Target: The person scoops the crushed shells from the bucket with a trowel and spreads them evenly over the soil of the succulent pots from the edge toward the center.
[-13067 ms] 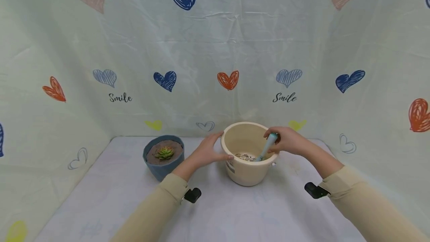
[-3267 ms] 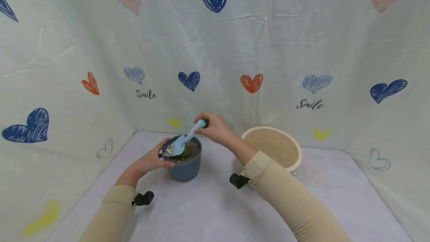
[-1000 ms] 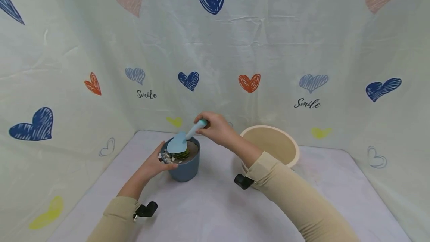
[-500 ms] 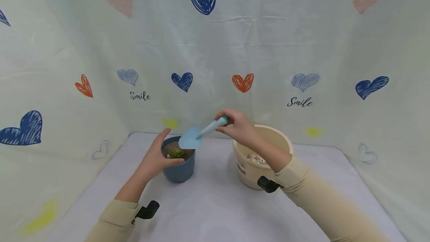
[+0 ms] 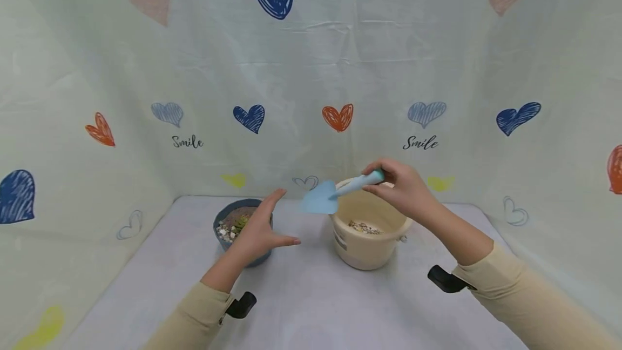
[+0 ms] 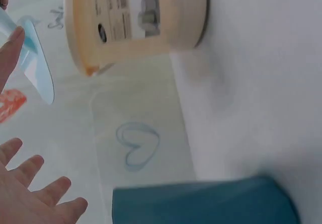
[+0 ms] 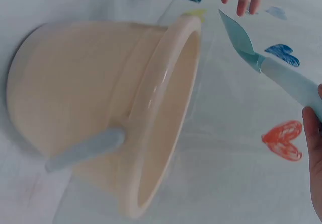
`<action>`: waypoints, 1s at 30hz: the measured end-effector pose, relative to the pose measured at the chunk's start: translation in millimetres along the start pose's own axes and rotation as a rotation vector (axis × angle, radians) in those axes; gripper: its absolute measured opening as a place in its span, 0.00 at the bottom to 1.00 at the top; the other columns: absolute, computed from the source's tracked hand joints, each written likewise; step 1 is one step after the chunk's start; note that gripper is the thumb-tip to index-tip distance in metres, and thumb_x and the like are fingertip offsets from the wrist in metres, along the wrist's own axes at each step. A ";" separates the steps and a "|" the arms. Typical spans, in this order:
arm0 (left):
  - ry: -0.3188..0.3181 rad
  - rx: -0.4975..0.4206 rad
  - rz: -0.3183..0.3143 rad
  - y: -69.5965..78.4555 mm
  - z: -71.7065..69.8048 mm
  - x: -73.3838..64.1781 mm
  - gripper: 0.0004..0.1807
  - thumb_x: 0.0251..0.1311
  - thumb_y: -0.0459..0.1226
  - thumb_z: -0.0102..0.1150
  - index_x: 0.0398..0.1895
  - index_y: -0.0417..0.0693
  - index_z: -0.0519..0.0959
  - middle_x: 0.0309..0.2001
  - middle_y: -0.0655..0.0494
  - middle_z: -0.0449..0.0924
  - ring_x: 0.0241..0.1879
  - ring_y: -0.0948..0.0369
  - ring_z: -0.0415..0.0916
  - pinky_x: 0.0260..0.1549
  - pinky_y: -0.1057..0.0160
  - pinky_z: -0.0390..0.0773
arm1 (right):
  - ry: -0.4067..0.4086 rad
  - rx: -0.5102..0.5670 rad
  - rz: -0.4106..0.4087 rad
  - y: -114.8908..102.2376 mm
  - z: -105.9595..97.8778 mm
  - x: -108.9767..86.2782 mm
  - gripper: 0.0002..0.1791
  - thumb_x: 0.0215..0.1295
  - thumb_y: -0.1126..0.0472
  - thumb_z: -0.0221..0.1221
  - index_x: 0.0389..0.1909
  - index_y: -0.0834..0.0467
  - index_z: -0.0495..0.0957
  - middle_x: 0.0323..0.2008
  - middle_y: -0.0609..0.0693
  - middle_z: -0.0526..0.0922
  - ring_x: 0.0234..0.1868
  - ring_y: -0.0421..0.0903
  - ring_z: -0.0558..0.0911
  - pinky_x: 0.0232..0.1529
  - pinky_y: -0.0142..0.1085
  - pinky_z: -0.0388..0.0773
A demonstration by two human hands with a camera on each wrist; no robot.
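In the head view my right hand (image 5: 400,188) grips the handle of a light blue trowel (image 5: 322,199), its blade pointing left beside the rim of a cream bucket (image 5: 364,253). A small heap of pebbles (image 5: 363,228) lies on the bucket's floor. My left hand (image 5: 257,234) is held in the air with thumb and fingers spread, holding nothing, and partly covers a blue flowerpot (image 5: 223,215). Inside that pot a green succulent (image 5: 241,222) grows in brown soil, with pale stones (image 5: 227,232) along the left side. The right wrist view shows the trowel (image 7: 289,80) above the bucket.
Both containers stand on a table with a whitish cover (image 5: 311,296), the pot left and the bucket right. Behind them hangs a pale curtain (image 5: 291,69) printed with hearts. A grey bucket handle (image 7: 85,148) hangs at the bucket's side.
Pebbles have slid off the trowel into the flowerpot. My left hand has let go of the pot and moved right; my right hand has carried the bare trowel right to the bucket.
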State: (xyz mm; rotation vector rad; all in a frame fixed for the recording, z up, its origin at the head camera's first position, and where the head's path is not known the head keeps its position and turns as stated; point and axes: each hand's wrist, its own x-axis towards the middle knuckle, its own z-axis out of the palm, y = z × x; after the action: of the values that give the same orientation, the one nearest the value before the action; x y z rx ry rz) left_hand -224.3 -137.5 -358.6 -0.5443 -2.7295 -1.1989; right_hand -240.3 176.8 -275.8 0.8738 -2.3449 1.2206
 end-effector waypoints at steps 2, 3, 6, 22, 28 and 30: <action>-0.014 -0.014 0.000 4.0 7.4 3.4 0.62 0.40 0.48 0.81 0.77 0.49 0.52 0.75 0.46 0.49 0.73 0.44 0.47 0.64 0.38 0.58 | 0.010 -0.025 -0.021 1.4 -9.8 -7.0 0.12 0.54 0.73 0.69 0.40 0.63 0.80 0.38 0.52 0.83 0.37 0.43 0.78 0.43 0.33 0.81; -0.020 -0.018 0.000 5.5 11.4 5.6 0.62 0.40 0.48 0.81 0.77 0.49 0.52 0.75 0.46 0.49 0.73 0.45 0.48 0.64 0.38 0.58 | 0.014 -0.039 -0.030 2.2 -14.7 -10.1 0.12 0.54 0.73 0.69 0.40 0.63 0.80 0.38 0.52 0.83 0.36 0.42 0.78 0.43 0.31 0.81; -0.044 -0.022 0.005 8.4 23.7 13.3 0.62 0.39 0.48 0.81 0.77 0.50 0.53 0.75 0.47 0.51 0.73 0.46 0.49 0.64 0.40 0.59 | 0.038 -0.096 -0.041 1.9 -30.7 -19.4 0.13 0.54 0.74 0.69 0.40 0.63 0.80 0.38 0.52 0.83 0.37 0.38 0.78 0.43 0.26 0.78; -0.151 -0.145 -0.003 16.3 71.0 53.8 0.59 0.43 0.48 0.79 0.76 0.46 0.54 0.74 0.46 0.53 0.73 0.47 0.49 0.66 0.42 0.56 | -0.029 -0.296 0.253 24.1 -49.2 -52.9 0.12 0.56 0.72 0.67 0.41 0.62 0.80 0.35 0.53 0.81 0.36 0.50 0.80 0.37 0.34 0.82; -0.177 -0.151 -0.063 16.4 77.3 69.2 0.61 0.41 0.50 0.80 0.77 0.46 0.52 0.75 0.46 0.52 0.73 0.47 0.48 0.66 0.43 0.56 | -0.089 -0.300 0.317 34.7 -39.7 -52.1 0.11 0.55 0.71 0.68 0.40 0.64 0.80 0.35 0.54 0.81 0.33 0.49 0.78 0.33 0.38 0.80; -0.203 -0.144 -0.062 15.9 76.9 74.1 0.62 0.42 0.49 0.79 0.77 0.45 0.51 0.75 0.45 0.51 0.73 0.47 0.48 0.67 0.43 0.55 | -0.108 -0.287 0.329 37.9 -37.0 -50.0 0.11 0.54 0.72 0.68 0.39 0.64 0.80 0.35 0.55 0.81 0.32 0.49 0.77 0.32 0.38 0.79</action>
State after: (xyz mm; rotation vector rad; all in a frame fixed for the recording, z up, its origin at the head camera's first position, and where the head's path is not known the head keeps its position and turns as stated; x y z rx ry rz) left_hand -284.1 -50.7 -382.1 -0.6336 -2.8599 -1.4390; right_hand -227.2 241.8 -306.0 0.4826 -2.7425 0.9309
